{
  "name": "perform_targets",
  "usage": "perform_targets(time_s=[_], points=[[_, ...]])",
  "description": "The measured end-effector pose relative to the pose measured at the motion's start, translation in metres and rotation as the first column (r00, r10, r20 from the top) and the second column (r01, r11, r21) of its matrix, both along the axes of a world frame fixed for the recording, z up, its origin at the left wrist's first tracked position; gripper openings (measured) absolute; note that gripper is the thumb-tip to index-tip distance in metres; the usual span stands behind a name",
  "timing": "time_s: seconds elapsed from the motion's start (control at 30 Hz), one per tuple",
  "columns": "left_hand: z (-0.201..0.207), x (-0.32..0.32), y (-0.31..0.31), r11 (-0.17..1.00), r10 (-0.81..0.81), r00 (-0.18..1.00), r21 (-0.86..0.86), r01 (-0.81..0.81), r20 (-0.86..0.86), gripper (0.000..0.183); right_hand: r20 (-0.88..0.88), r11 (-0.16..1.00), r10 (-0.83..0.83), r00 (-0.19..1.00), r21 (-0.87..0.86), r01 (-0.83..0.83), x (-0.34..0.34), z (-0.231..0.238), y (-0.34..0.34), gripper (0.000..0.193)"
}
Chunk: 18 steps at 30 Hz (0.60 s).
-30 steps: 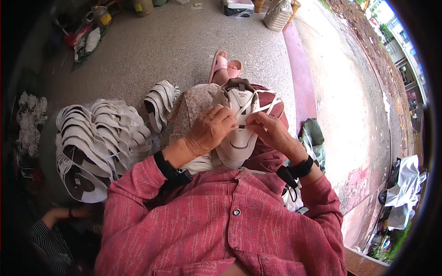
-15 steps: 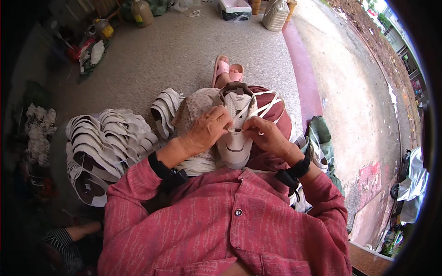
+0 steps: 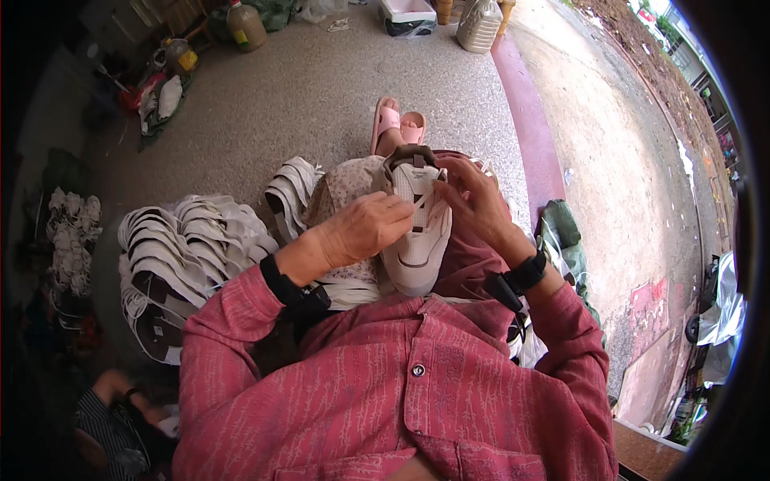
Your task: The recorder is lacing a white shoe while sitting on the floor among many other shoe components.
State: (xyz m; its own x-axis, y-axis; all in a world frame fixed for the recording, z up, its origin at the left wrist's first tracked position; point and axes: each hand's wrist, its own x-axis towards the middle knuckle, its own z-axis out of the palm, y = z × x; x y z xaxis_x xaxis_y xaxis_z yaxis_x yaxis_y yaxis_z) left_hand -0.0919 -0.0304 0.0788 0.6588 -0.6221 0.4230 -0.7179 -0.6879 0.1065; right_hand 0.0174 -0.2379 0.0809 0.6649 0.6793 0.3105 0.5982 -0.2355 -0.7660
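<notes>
Speckled grey floor [image 3: 241, 112], beyond both hands. Nested white uppers [image 3: 188, 248], well left of the left hand. Left hand [image 3: 365, 228]: fingertips pinched on a white lace [image 3: 423, 198]. Pale shoe [image 3: 413, 260]: between the hands, on the cloth-covered lap [image 3: 467, 260]. Right hand [image 3: 475, 199]: fingers curled at the shoe's right edge; grip cannot be told. Risks, judged: lace twisting under uneven pull; shoe tipping, lap being soft.

shoe [image 3: 412, 258] and lace [image 3: 423, 198] partly hidden behind the hands [image 3: 370, 228] [image 3: 479, 207], shirt [image 3: 345, 385] cut off below
</notes>
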Motion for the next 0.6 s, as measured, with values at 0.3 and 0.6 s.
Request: perform_targets(time_s=[0.3,0.6], points=[[-0.021,-0.005,-0.009,0.961,0.21,0.972,-0.204,-0.186,0.104,0.018,0.106,0.998,0.049,0.993,-0.032,-0.046,0.017,-0.028,0.02,0.019],[-0.056,-0.029,-0.006,0.865,0.297,0.951,-0.396,-0.307,-0.087,0.019,-0.089,0.996,0.024,0.996,0.082,-0.016,0.024,-0.043,0.011,0.023]])
